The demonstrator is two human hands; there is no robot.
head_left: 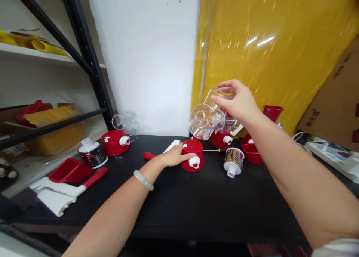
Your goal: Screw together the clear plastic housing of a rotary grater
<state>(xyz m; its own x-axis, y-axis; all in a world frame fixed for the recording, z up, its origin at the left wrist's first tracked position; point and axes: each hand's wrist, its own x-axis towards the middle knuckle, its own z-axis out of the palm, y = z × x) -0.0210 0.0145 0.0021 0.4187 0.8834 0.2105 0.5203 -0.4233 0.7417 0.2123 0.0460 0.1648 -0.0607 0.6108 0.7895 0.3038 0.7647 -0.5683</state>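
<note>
My left hand (176, 155) grips the side of a round red suction base (193, 146) with a white knob on its front, standing on the black tabletop. Up and to the right, my right hand (238, 100) holds a clear plastic grater housing (202, 117) by its upper part, above the tabletop. Beside my left hand lies a white crank handle (171, 145) with a red grip. A screwdriver (214, 150) lies right of the base, partly hidden. A metal grating drum (234, 160) with a white end stands nearer the right forearm.
At the left are another red base (114, 144), clear housing (126, 123), drum (94, 155), red hopper (70, 170) and white part (57, 195). Another grater (220, 139) stands behind the held housing. A power strip (331, 156) and a cardboard box (333, 96) sit right.
</note>
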